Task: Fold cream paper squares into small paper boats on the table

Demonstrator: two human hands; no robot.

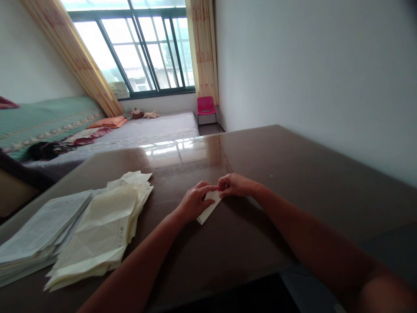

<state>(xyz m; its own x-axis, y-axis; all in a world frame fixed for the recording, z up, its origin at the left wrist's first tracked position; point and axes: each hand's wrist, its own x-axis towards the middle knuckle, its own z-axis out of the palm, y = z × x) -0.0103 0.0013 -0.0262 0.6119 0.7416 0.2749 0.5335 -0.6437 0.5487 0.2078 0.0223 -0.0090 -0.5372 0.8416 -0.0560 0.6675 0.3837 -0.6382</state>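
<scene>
Paper strip [207,208], pale and thin, lies at a slant on the shiny brown surface [293,187] right in front of you. Your two hands meet near its far end. Your right hand [234,184] has its fingers bent in and pinches that far end between the fingertips and the thumb. Your left hand [195,201] reaches over from the other side. Its thumb rests on the strip and its pointing finger stretches along to your right hand's fingertips. You press the strip with that left hand, but I cannot tell if it grips it too. The near end of the strip sticks out free, toward you.

Off to your left, well apart from the strip, sits a messy yellowish paper pile [104,221] with creases. Just beside it, farther left, is a whiter paper pile [48,221]. Past the surface you can see a bed [163,126] and a pink chair [206,105] by the window [146,52].
</scene>
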